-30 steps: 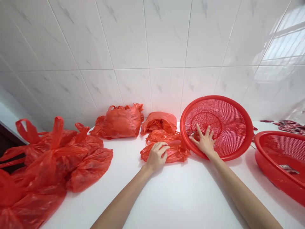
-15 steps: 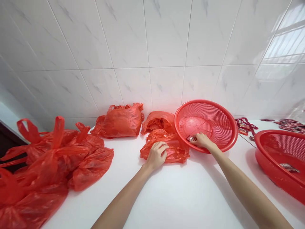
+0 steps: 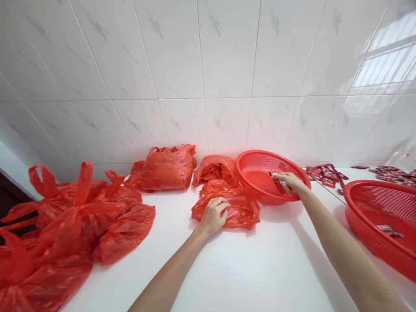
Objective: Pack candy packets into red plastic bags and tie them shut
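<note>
My left hand (image 3: 215,214) rests with curled fingers on a thin red plastic bag (image 3: 243,211), gripping its near left edge. The bag lies crumpled on the white table, its opening facing right. Over the right side of a red plastic colander (image 3: 260,181) is my right hand (image 3: 290,182), closed on small wrapped packets (image 3: 282,185) in dark red and yellow. The exact number of packets cannot be made out. The colander stands nearly level just behind the bag, and its inner floor shows.
Behind lie another crumpled red bag (image 3: 217,168) and a filled red bag (image 3: 167,169). Tied red bags (image 3: 74,216) crowd the left. At right a larger red basket (image 3: 360,208) holds a packet (image 3: 390,230). More packets (image 3: 325,174) lie along the tiled wall.
My right hand has risen from the colander's near left side and moved right, with packets in it. The colander has tipped back from its forward tilt. My left hand stays on the bag.
</note>
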### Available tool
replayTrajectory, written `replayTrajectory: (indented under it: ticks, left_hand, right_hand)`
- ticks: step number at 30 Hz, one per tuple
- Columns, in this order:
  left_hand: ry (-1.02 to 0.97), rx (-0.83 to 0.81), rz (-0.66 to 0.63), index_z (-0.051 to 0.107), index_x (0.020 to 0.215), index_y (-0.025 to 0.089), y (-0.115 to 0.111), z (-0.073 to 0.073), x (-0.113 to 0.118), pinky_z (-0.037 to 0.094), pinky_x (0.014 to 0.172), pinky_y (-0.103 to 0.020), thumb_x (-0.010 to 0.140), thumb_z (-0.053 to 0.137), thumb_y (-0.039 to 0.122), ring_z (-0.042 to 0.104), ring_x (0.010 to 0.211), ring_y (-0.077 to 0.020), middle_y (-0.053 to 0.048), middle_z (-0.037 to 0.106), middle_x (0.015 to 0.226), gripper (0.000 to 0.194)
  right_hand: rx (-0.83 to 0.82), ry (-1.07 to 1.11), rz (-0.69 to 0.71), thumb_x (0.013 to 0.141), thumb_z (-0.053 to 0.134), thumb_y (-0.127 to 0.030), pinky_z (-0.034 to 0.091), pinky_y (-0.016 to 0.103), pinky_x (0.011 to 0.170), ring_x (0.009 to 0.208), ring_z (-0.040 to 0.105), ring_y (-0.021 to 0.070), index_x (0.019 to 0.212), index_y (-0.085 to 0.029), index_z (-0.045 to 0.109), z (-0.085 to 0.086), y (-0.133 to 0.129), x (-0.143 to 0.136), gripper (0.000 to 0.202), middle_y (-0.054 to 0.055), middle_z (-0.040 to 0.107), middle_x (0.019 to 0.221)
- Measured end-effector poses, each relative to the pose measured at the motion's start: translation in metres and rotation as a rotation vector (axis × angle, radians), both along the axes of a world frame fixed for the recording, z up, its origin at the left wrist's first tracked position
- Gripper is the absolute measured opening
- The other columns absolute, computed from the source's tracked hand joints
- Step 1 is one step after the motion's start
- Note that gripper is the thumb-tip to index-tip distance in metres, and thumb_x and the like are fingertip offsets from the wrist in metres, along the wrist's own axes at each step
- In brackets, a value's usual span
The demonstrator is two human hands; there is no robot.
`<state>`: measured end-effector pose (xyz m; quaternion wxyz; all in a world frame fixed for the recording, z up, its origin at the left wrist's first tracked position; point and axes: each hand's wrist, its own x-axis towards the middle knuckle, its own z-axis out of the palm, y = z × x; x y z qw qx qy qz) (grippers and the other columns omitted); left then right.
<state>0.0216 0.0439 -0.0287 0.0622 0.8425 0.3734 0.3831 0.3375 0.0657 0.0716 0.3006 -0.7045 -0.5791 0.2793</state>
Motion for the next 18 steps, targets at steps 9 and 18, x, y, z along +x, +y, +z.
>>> replayTrajectory:
  ticks: [9,18]
  left_hand:
    - [-0.004,0.013,-0.043,0.073,0.091,0.02,0.0,-0.001,0.0,0.052,0.085,-0.036,0.084,0.053,0.004,0.067,0.089,-0.0192,-0.005,0.072,0.094,0.027]
    - [0.013,-0.02,-0.072,0.073,0.087,0.021,0.0,-0.005,0.001,0.051,0.083,-0.037,0.084,0.052,0.005,0.066,0.085,-0.0192,-0.004,0.072,0.091,0.026]
  right_hand:
    - [-0.306,-0.236,0.256,0.085,0.07,-0.034,0.046,0.023,0.057,0.065,0.062,0.0143,0.069,-0.017,0.063,0.015,0.023,-0.024,0.024,-0.001,0.064,0.068]
    - [-0.588,-0.581,0.343,0.097,0.063,-0.036,0.058,0.043,0.088,0.105,0.066,0.024,0.123,-0.017,0.062,-0.003,0.017,-0.044,0.033,0.008,0.064,0.124]
